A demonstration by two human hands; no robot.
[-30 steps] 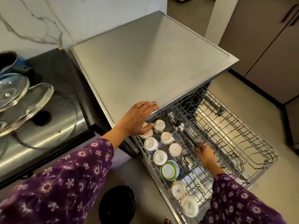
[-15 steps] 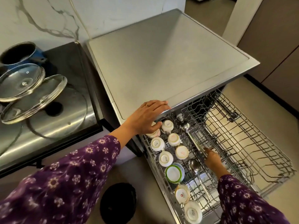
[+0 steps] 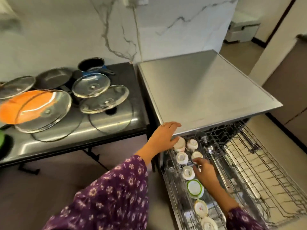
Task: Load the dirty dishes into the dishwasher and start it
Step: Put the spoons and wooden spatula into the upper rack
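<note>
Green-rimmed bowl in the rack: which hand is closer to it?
Right. The right hand is just beside the green-rimmed bowl; the left hand rests farther off, on the dishwasher edge.

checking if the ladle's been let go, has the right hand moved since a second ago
Yes. The right hand has left the ladle handle and shifted left, over to the upturned cups beside it.

A veined white marble wall (image 3: 66, 39) stood at the far side, a cord (image 3: 136, 30) hanging down it. A steel-topped table (image 3: 25, 151) sat left, brown cabinets (image 3: 285, 97) right.
</note>
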